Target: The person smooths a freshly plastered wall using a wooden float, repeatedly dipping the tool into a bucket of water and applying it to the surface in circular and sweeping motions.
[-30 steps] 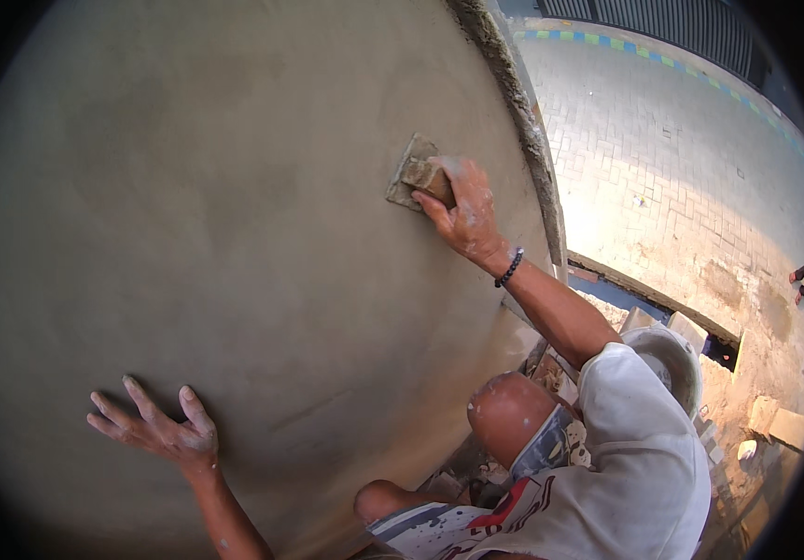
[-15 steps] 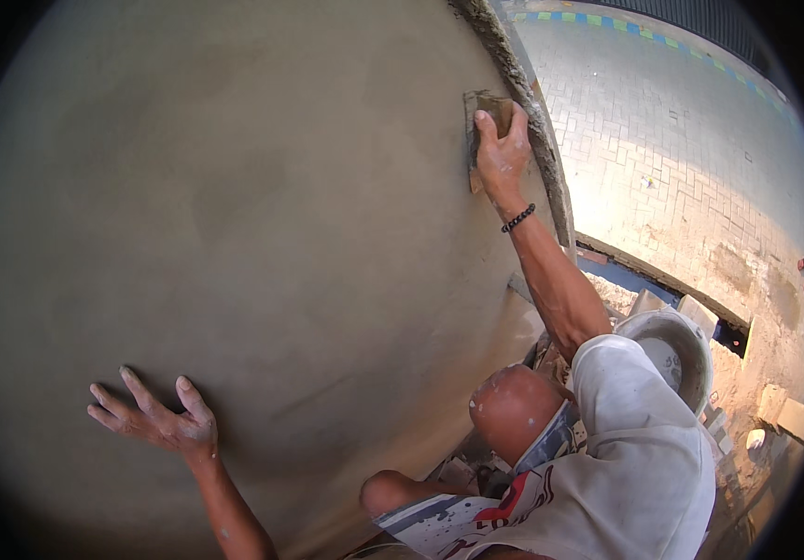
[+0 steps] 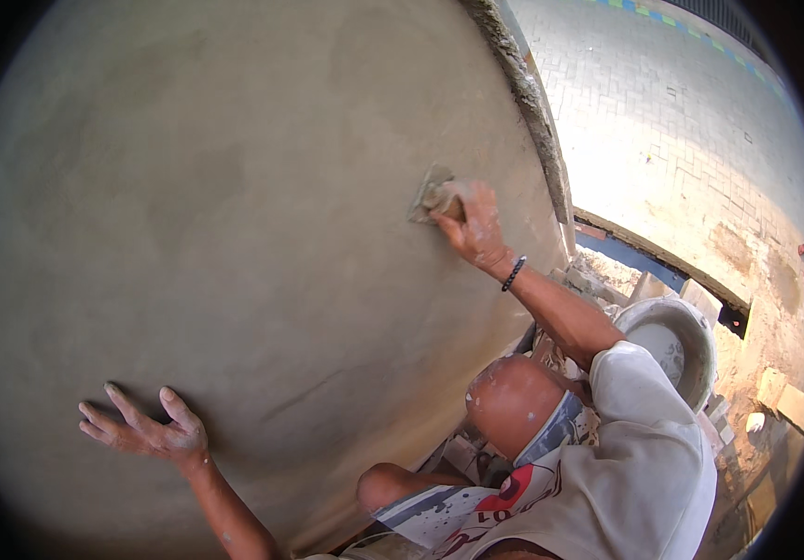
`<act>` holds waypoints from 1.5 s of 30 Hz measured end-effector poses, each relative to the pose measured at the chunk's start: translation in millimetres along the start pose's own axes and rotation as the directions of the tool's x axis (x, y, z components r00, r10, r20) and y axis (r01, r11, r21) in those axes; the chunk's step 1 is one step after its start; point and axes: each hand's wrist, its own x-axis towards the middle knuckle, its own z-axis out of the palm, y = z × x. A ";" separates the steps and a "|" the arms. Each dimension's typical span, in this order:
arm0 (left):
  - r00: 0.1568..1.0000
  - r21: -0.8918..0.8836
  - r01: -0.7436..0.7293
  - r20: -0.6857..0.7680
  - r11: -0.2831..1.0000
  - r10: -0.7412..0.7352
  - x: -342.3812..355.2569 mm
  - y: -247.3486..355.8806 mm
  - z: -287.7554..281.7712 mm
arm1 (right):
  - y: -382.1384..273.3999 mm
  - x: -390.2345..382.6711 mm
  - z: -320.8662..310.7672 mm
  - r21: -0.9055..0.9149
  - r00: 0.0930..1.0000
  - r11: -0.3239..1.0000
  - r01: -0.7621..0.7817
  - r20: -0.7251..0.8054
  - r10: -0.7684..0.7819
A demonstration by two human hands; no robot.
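Right of centre in the upper half of the frame, a small, flat, rectangular grey-brown hand float [image 3: 429,196] lies against a broad wall of smooth grey plaster [image 3: 234,280]. My right hand [image 3: 476,227] grips its blocky handle, so the float sits just up and left of my palm, its long axis running roughly up and down the frame, top leaning right. It looks crusted with mortar, its edges slightly blurred. My left hand [image 3: 145,431], much farther off at lower left, holds nothing; its fingers are spread and appear to rest on the plaster. A black beaded bracelet [image 3: 513,273] circles my right wrist. Farther right stands a round, pale-grey bucket [image 3: 698,350], beside my white shirt [image 3: 649,448].
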 end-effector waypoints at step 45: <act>0.999 -0.004 0.048 -0.025 0.999 -0.048 -1.5 2.8 3.0 | -86.4 155.3 9.4 -0.081 0.973 0.996 0.036 -0.223 -0.054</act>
